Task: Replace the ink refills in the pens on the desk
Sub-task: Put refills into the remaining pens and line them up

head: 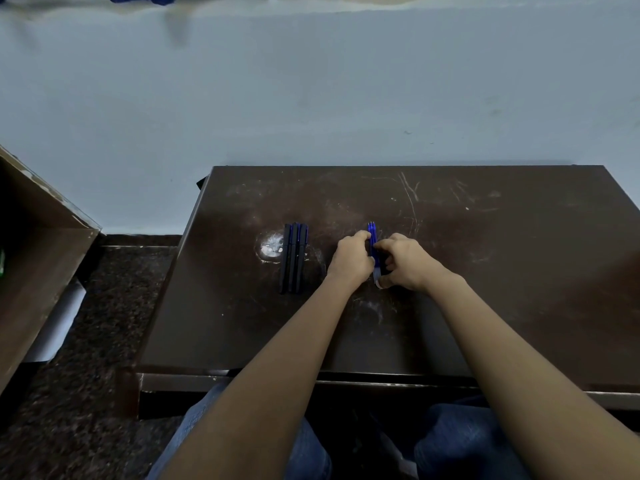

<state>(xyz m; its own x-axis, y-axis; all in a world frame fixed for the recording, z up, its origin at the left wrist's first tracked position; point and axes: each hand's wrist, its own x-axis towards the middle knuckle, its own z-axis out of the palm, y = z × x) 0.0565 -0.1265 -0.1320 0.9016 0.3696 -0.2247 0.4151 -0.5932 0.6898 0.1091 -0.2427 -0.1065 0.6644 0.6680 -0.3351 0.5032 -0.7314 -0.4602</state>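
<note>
Three dark pens [293, 258] lie side by side on the dark brown desk [485, 271], left of centre, pointing away from me. To their right a small bunch of blue ink refills [372, 237] lies lengthwise on the desk. My left hand [351, 258] presses against the bunch from the left, fingers curled on it. My right hand [403, 261] closes on it from the right, thumb near the pale lower ends. The middle of the refills is hidden between my fingers.
A round whitish scuff [272, 249] marks the desk just left of the pens. A pale blue wall [311, 98] rises behind the desk. A brown cabinet [38, 265] stands at the left over speckled dark floor [104, 323].
</note>
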